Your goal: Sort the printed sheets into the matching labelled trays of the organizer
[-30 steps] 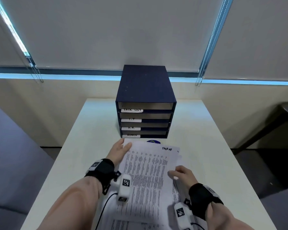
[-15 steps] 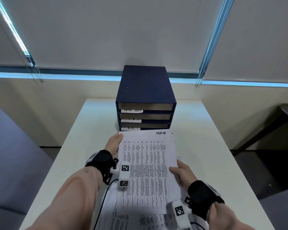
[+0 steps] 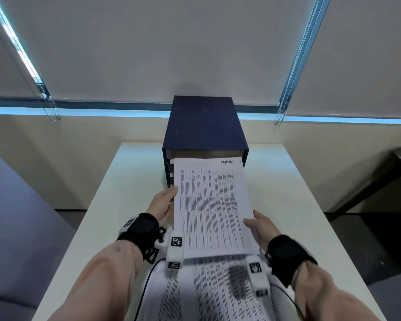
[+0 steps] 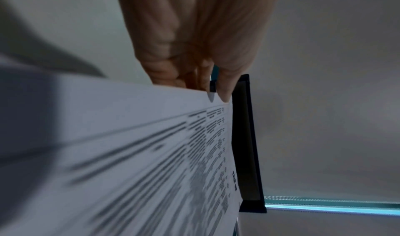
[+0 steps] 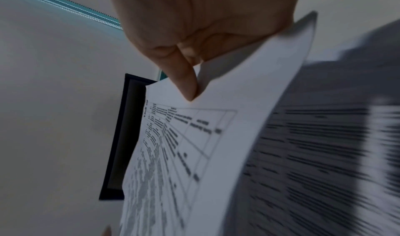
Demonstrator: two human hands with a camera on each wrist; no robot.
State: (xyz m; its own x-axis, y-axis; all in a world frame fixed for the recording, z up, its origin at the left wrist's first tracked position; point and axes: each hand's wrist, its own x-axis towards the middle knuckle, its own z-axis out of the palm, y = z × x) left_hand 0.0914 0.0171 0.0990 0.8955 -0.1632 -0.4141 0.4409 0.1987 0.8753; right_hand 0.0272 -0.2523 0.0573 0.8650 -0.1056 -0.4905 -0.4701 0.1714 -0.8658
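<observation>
A dark blue organizer (image 3: pixel 204 126) with stacked labelled trays stands at the far middle of the white table (image 3: pixel 287 205). I hold a printed sheet (image 3: pixel 211 205) lifted off the table, its far edge at the mouth of the top tray. My left hand (image 3: pixel 163 203) grips its left edge, and my right hand (image 3: pixel 258 224) pinches its right edge, thumb on top. In the left wrist view the left hand (image 4: pixel 207 78) holds the printed sheet (image 4: pixel 151 154) next to the organizer (image 4: pixel 246 145). The right hand (image 5: pixel 190 68) pinches the printed sheet (image 5: pixel 205 154). The sheet hides the tray labels.
More printed sheets (image 3: pixel 218 293) lie on the table near me, under my wrists. Roller blinds (image 3: pixel 171 47) cover the window behind the organizer. A dark bench or table (image 3: pixel 380 181) stands to the right, beyond the table edge.
Both hands lifted the top sheet off the pile and carried it forward and up. Its far edge went from below the lowest tray to the top tray's mouth.
</observation>
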